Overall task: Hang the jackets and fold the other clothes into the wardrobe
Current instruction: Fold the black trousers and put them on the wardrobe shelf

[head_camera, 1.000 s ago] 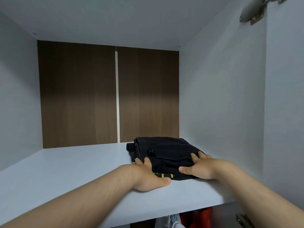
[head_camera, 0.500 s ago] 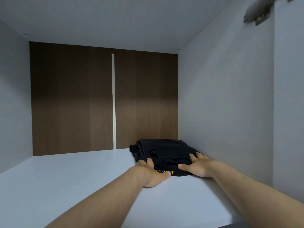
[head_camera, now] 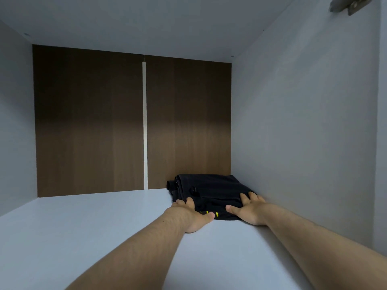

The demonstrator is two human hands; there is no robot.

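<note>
Folded black garment (head_camera: 211,193) sits in the back right corner of the white shelf (head_camera: 104,227), right side against or just beside the grey side wall (head_camera: 303,132), far end near the brown wood-grain back panel (head_camera: 90,122). The fabric is matte and soft, stacked in several flat layers into a roughly rectangular slab. The rounded fold edges face left, and a small dark loop or tab is visible on top. The near edge faces the camera and carries short yellow marks (head_camera: 216,214). The slab looks square to the walls. The low view foreshortens it, so I can't tell if the long axis runs front-to-back or side-to-side. Left hand (head_camera: 192,214) is at the near left corner, heel on the shelf, fingers laid over the top edge, thumb stretched along the front edge. It isn't closed round anything. Right hand (head_camera: 249,210) lies flat on the near right of the top layer with fingers spread and straight, pressing rather than gripping. The shelf and walls are smooth laminate. A thin pale strip (head_camera: 144,122) splits the back panel vertically, and a metal hinge (head_camera: 349,3) sits top right.
</note>
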